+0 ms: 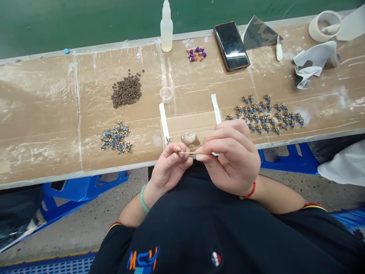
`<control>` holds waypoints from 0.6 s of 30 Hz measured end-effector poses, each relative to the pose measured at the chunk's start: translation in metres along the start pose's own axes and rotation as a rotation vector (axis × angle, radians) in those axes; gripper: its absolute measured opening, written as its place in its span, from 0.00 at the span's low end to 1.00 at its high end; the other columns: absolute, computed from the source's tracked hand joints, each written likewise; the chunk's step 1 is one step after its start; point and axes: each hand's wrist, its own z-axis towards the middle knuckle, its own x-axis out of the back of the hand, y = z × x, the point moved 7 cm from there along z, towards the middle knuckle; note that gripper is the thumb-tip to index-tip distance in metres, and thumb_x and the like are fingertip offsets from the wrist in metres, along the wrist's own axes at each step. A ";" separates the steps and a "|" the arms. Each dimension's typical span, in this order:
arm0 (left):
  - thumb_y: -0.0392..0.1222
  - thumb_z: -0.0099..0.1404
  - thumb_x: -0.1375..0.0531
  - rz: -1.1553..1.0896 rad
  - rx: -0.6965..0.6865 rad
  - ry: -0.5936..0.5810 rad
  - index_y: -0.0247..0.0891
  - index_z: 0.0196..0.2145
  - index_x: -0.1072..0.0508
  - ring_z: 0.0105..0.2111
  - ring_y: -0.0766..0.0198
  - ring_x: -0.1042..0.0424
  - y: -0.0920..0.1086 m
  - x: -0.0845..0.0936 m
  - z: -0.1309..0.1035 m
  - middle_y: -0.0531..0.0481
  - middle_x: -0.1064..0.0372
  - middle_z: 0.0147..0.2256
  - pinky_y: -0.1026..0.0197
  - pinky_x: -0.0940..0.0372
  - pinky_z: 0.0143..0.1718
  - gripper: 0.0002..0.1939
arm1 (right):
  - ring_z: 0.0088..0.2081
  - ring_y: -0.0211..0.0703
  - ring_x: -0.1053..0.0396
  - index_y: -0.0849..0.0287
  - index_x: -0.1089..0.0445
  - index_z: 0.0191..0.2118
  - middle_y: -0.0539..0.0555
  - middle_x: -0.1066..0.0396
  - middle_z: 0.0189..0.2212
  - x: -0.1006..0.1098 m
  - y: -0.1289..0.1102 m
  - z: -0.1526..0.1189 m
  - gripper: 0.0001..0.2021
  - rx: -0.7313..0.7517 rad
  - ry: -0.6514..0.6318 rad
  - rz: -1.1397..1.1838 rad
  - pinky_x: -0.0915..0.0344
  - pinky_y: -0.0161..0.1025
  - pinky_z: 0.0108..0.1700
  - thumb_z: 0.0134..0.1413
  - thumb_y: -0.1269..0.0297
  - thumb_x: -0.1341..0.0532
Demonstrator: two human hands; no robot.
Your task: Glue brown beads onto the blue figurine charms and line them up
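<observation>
My right hand (232,156) pinches a thin wooden toothpick (188,153) between thumb and forefinger. The toothpick points left, and its far tip meets the fingertips of my left hand (170,165). My left hand is closed in a pinch; a small dark spot shows at its fingertips, too small to name. Just beyond the hands, a clear glossy blob (188,137) lies on a cardboard piece (185,123) flanked by white tape strips (164,121). A tiny blue-and-gold figure (168,140) sits by the left strip, close to my left fingers.
Brown discs (127,91) and blue-gold figures (115,137) lie in piles at left, more figures (265,114) at right. Behind are a small clear cup (166,94), a squeeze bottle (166,30), purple pieces (196,53), a phone (231,45) and a tape roll (315,28).
</observation>
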 end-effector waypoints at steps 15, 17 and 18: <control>0.45 0.48 0.23 -0.032 0.029 -0.028 0.39 0.27 0.28 0.25 0.72 0.46 -0.003 -0.005 -0.001 0.56 0.44 0.27 0.67 0.41 0.28 0.18 | 0.33 0.43 0.34 0.53 0.32 0.34 0.50 0.30 0.27 0.004 -0.001 -0.001 0.09 -0.016 0.029 -0.053 0.36 0.46 0.38 0.68 0.61 0.41; 0.45 0.48 0.23 -0.052 0.033 -0.044 0.38 0.26 0.29 0.25 0.71 0.47 -0.003 -0.007 0.000 0.56 0.45 0.26 0.67 0.43 0.27 0.18 | 0.33 0.43 0.33 0.53 0.32 0.34 0.50 0.30 0.27 0.009 0.001 -0.002 0.08 -0.022 0.075 -0.061 0.37 0.46 0.39 0.68 0.61 0.41; 0.45 0.48 0.23 -0.066 0.033 -0.055 0.38 0.25 0.29 0.24 0.72 0.49 -0.003 -0.007 0.000 0.57 0.46 0.26 0.67 0.44 0.26 0.19 | 0.32 0.43 0.34 0.54 0.32 0.34 0.50 0.30 0.27 0.013 0.002 -0.003 0.08 -0.030 0.115 -0.066 0.37 0.47 0.39 0.68 0.61 0.41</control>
